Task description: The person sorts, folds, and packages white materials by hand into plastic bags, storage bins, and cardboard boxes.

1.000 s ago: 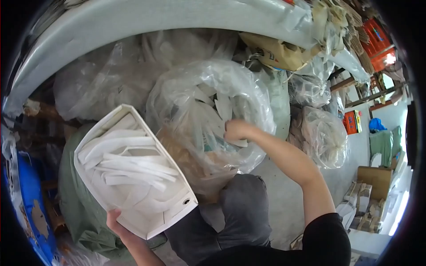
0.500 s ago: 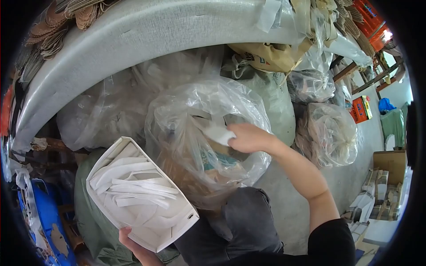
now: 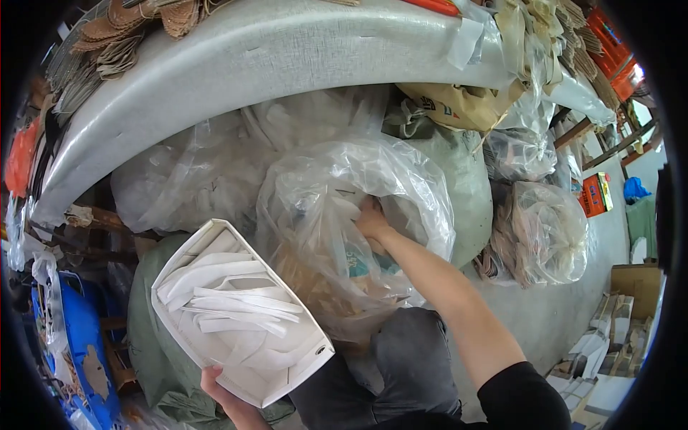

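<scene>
My left hand (image 3: 217,381) grips the lower edge of a white open box (image 3: 301,358), its fingers partly hidden by the box wall. Inside the tilted box lie several flat white curved strips (image 3: 240,304), loosely stacked. My right hand (image 3: 370,218) reaches down into a large clear plastic bag (image 3: 315,172) whose mouth is spread wide. At its fingers is a pale white piece (image 3: 345,208), partly blurred behind plastic, and the hand looks closed on it. Brown and teal contents (image 3: 358,265) show in the bag below the hand.
A long, grey-white covered roll or beam (image 3: 301,61) curves across the back. Stuffed clear bags (image 3: 190,179) and a green sack (image 3: 459,186) surround the open bag. Another filled bag (image 3: 548,233) stands at right. Blue plastic (image 3: 79,344) lies left; a cardboard box (image 3: 634,287) stands far right.
My right hand has moved deeper into the clear bag, taking the white piece with it. My left hand still holds the box. The whole view has shifted slightly.
</scene>
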A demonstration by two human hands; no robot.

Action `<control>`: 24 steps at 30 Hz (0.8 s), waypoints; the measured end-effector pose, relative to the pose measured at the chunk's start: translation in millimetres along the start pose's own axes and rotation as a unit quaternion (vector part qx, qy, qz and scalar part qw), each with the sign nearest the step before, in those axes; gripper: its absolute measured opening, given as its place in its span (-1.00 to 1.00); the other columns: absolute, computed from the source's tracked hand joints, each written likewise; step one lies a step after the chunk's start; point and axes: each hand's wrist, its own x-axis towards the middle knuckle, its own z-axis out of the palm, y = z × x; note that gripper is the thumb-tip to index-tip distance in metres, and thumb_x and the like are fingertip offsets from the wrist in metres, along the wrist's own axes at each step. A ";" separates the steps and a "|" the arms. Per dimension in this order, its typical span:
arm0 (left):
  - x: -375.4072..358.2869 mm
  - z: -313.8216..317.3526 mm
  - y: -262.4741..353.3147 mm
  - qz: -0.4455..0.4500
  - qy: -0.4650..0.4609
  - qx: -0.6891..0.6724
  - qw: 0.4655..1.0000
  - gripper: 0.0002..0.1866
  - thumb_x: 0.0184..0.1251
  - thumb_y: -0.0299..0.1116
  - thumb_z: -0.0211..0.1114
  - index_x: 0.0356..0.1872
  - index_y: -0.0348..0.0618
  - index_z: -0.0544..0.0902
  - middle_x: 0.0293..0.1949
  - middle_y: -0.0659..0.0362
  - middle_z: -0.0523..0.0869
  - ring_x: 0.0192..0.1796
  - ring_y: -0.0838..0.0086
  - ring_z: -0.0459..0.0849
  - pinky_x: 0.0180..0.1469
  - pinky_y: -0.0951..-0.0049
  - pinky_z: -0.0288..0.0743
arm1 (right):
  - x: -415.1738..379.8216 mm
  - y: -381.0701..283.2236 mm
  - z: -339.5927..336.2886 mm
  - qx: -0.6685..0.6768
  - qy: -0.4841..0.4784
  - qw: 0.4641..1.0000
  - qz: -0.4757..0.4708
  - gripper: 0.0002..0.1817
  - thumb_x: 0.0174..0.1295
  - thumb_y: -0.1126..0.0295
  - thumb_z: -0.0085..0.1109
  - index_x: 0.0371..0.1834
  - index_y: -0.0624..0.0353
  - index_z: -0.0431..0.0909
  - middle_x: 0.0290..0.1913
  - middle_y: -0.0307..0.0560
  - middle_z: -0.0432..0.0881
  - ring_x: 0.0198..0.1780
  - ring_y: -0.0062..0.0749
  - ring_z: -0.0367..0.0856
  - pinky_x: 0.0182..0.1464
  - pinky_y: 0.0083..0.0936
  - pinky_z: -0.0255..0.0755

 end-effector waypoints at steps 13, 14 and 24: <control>30.8 -15.6 -31.0 -0.043 -0.110 0.013 0.993 -0.28 0.00 -0.30 0.08 0.32 -0.30 0.49 0.11 -0.06 0.65 0.04 0.16 0.57 0.16 0.28 0.43 | -26.3 -20.2 -169.4 0.135 -0.241 0.961 0.030 -0.49 -0.07 0.20 0.41 -0.10 0.37 0.71 -0.13 0.13 0.78 -0.15 -0.13 0.73 -0.06 -0.37 0.58; 32.9 -12.3 -33.5 -0.039 -0.135 0.020 0.990 -0.28 0.00 -0.32 0.08 0.32 -0.31 0.49 0.11 -0.06 0.65 0.04 0.16 0.58 0.16 0.28 0.44 | -37.6 -20.0 -199.6 0.162 -0.263 0.951 0.030 -0.57 -0.05 0.22 0.38 -0.18 0.35 0.73 -0.27 0.05 0.77 -0.25 -0.18 0.71 -0.12 -0.41 0.57; 33.4 30.2 -28.2 -0.026 -0.156 0.061 0.986 -0.23 -0.05 -0.53 0.05 0.39 -0.21 0.48 0.11 -0.05 0.68 0.03 0.23 0.58 0.11 0.40 0.42 | -132.3 -105.0 -336.4 0.357 -0.394 0.845 -0.063 -0.47 0.05 0.58 0.44 0.14 0.44 0.52 -0.24 0.01 0.78 -0.24 -0.36 0.74 -0.11 -0.47 0.65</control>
